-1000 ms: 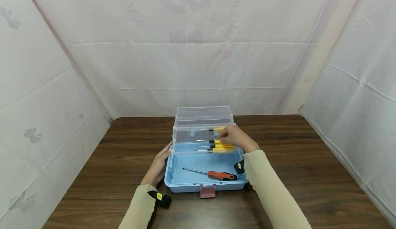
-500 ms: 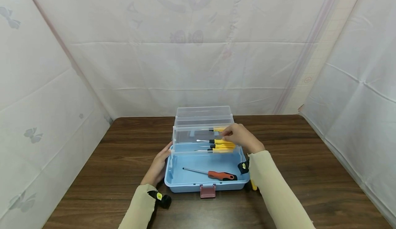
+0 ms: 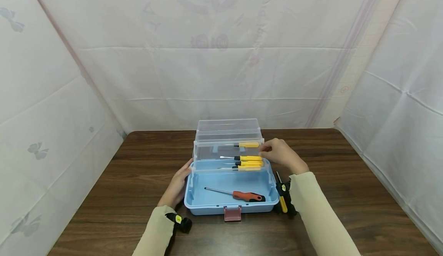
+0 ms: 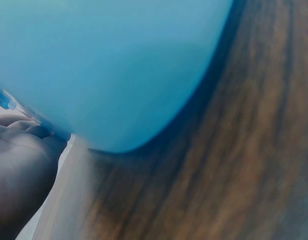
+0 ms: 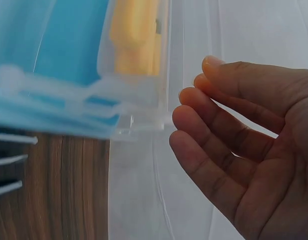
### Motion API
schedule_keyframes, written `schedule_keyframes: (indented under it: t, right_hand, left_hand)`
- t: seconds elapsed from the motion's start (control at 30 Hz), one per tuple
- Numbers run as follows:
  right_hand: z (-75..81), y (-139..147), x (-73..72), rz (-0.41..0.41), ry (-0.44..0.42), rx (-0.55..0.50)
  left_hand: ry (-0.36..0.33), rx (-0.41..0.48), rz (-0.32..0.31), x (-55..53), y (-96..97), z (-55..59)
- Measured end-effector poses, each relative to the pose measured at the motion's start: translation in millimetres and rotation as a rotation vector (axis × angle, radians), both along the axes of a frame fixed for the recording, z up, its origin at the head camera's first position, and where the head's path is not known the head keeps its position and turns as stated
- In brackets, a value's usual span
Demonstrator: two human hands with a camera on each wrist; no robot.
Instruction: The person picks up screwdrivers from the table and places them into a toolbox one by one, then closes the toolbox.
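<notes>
My left hand rests against the left side of the blue toolbox, its fingers stretched along the rim. In the left wrist view its palm lies beside the box wall. At the right end of the clear plastic tray, my right hand is raised with nothing held. Its loosely bent fingers stand just off the tray's corner in the right wrist view. Several yellow-handled screwdrivers lie in the tray, one apart at the back. An orange-and-black screwdriver lies in the box bottom.
The clear lid stands open behind the tray. A dark red latch hangs at the box front. Right of the box, a yellow-handled tool and several metal shafts lie by my right wrist. White sheeting surrounds the wooden table.
My right hand has drawn back to the right from over the yellow screwdrivers, uncovering their handles and the tool beside the box. The left hand has stayed in place.
</notes>
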State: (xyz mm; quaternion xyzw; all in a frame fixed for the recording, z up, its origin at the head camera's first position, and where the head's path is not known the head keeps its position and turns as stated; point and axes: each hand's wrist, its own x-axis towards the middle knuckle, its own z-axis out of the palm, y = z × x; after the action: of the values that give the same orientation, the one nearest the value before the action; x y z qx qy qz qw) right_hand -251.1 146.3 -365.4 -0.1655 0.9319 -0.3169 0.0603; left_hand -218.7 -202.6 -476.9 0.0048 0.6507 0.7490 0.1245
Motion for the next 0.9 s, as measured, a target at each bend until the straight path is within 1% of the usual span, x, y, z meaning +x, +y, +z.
schedule_keyframes:
  t: [0.23, 0.33, 0.47, 0.67, 0.9]
  right_hand:
    - [-3.3, 14.3, 3.7, -0.011, 0.026, 0.019]
    - [-4.6, 19.8, 5.7, -0.015, 0.019, 0.028]
    - [-7.7, 27.2, 8.7, -0.026, -0.001, 0.029]
    - [-14.9, 36.8, 12.6, -0.037, -0.052, 0.019]
    - [-22.3, 42.0, 18.1, -0.053, -0.095, 0.017]
  left_hand:
    - [-0.01, -0.011, 0.014, -0.8, 0.1, 0.7]
    - [-0.013, -0.012, 0.011, -1.1, -0.2, 1.2]
    - [-0.002, -0.011, -0.002, -1.5, -1.5, 0.3]
    - [-0.017, 0.003, 0.022, -2.0, -1.1, -0.4]
    - [-0.012, -0.005, 0.015, -1.6, -1.8, -0.9]
